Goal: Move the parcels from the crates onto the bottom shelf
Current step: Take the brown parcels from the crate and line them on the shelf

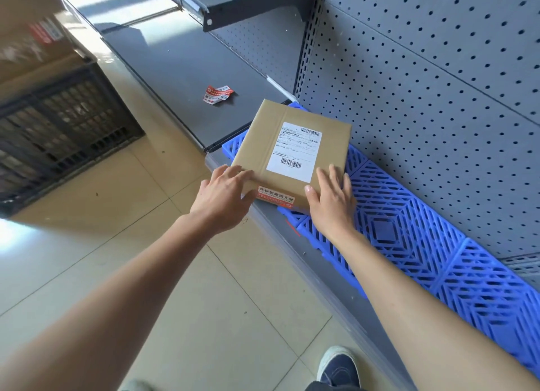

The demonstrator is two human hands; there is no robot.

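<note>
A flat brown cardboard parcel [292,145] with a white shipping label and a red sticker lies on the blue plastic grid mat [409,244] of the bottom shelf [181,69]. My left hand [225,198] rests on the parcel's near left corner with its fingers straight. My right hand [333,200] lies flat on the near right corner, fingers extended along the top. A dark plastic crate [64,133] stands on the floor at the left, holding a blurred brown box [35,40].
A torn red and white sticker [217,94] lies on the bare grey shelf beyond the parcel. A grey pegboard back wall [423,98] rises behind the mat, and an upper shelf [233,2] juts out above. Beige floor tiles [131,244] spread below; my shoe [339,367] shows at the bottom.
</note>
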